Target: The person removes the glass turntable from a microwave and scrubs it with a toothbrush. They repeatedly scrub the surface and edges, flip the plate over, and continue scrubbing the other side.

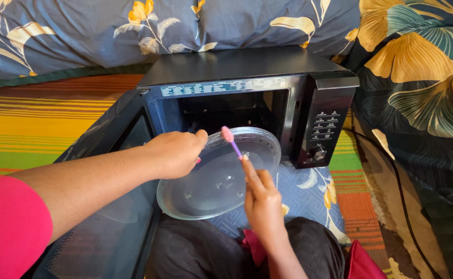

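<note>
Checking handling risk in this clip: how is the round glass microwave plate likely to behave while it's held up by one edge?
The glass plate looks rigid and probably heavy for its size. The left hand grips only its rim, so it may tilt. Smooth clear glass, likely slippery and breakable if dropped.

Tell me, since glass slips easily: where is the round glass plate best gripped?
Probably at the rim. The glass plate is wide, shallow and tilted out of the microwave, so only its edge offers a pinch. The left hand grips the left rim; a second grip from the right rim would steady it.
</note>
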